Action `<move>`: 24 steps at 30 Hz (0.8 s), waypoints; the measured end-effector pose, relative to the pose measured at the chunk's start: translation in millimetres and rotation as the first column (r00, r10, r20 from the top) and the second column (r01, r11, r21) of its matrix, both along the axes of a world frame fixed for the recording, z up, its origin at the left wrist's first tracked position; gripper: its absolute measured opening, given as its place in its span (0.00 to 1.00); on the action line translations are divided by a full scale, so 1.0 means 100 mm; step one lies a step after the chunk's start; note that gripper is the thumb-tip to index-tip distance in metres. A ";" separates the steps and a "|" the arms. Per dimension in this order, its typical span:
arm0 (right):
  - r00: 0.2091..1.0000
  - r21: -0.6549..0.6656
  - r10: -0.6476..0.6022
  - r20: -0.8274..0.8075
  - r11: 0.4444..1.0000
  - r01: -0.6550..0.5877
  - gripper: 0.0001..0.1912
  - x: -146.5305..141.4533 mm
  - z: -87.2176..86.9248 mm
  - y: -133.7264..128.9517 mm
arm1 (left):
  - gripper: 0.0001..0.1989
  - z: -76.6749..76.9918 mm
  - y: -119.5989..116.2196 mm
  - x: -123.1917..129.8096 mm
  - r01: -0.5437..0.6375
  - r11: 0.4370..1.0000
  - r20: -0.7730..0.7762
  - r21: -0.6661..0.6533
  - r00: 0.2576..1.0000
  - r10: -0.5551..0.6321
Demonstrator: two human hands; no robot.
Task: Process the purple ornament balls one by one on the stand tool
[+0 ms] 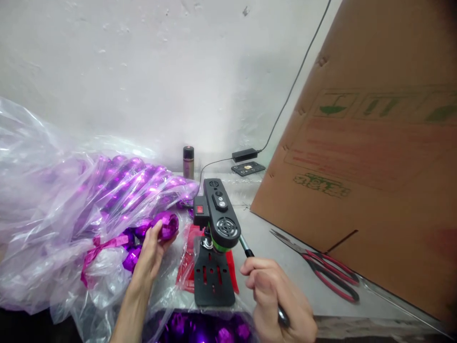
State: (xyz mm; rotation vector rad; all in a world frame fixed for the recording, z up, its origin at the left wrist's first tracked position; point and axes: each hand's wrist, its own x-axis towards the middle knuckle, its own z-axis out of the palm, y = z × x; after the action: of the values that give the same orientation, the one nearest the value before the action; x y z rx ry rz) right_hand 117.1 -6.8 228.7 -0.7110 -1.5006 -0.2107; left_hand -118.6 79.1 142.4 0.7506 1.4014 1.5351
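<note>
My left hand (153,250) has its fingers around a shiny purple ball (168,225), left of a small black press machine (222,214). The press has a flat slotted black base plate (214,281) resting on a red sheet (185,267). On its right side, my right hand (276,295) is closed round the black-gripped lever (249,252). Nothing but bare metal shows between the press head and its plate. More purple balls (132,257) lie beside my left wrist, near a pink ribbon (102,247).
A clear plastic bag (46,205) of purple balls fills the left. Scissors (321,267) lie right, before a leaning cardboard box (357,166). A small bottle (188,162), power adapter (244,154) and phone (248,168) stand along the wall. Purple items (207,328) sit below the front edge.
</note>
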 end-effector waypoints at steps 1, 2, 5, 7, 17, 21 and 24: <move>1.000 0.000 0.001 -0.004 1.000 -0.001 0.17 -0.01 0.01 0.00 | 0.32 -0.06 -0.22 0.04 -0.007 1.000 0.037 0.019 0.999 0.006; 1.000 0.000 -0.001 -0.011 1.000 0.001 0.18 -0.01 0.02 0.00 | 0.35 -0.15 -0.44 0.10 -0.005 1.000 0.121 0.029 0.993 0.002; 1.000 -0.019 -0.002 -0.018 1.000 0.002 0.18 -0.01 0.06 0.00 | 0.44 -0.48 -1.01 0.37 0.111 0.994 0.225 -0.007 0.968 -0.107; 1.000 -0.037 0.004 -0.020 0.999 -0.005 0.18 -0.01 0.10 0.00 | 0.44 -0.69 -1.21 0.55 0.180 0.983 0.074 -0.037 0.981 -0.177; 1.000 -0.064 0.026 -0.004 0.998 -0.026 0.18 -0.02 0.20 -0.01 | 0.42 -0.86 -0.83 0.64 0.181 0.983 -0.398 0.000 0.902 -0.166; 1.000 -0.078 0.025 -0.003 0.997 -0.025 0.18 -0.01 0.22 -0.02 | 0.43 -0.81 -0.81 0.71 0.221 0.975 -0.484 -0.018 0.851 -0.202; 0.999 -0.087 0.036 0.017 0.996 -0.034 0.17 0.00 0.20 -0.03 | 0.42 -0.78 -0.80 0.76 0.225 0.974 -0.537 -0.005 0.821 -0.192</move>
State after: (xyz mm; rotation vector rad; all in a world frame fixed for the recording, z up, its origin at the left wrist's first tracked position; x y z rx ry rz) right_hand 117.4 -9.3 249.1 -0.7530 -1.5463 -0.1265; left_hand -43.0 -0.9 64.7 1.4053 1.6067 1.2422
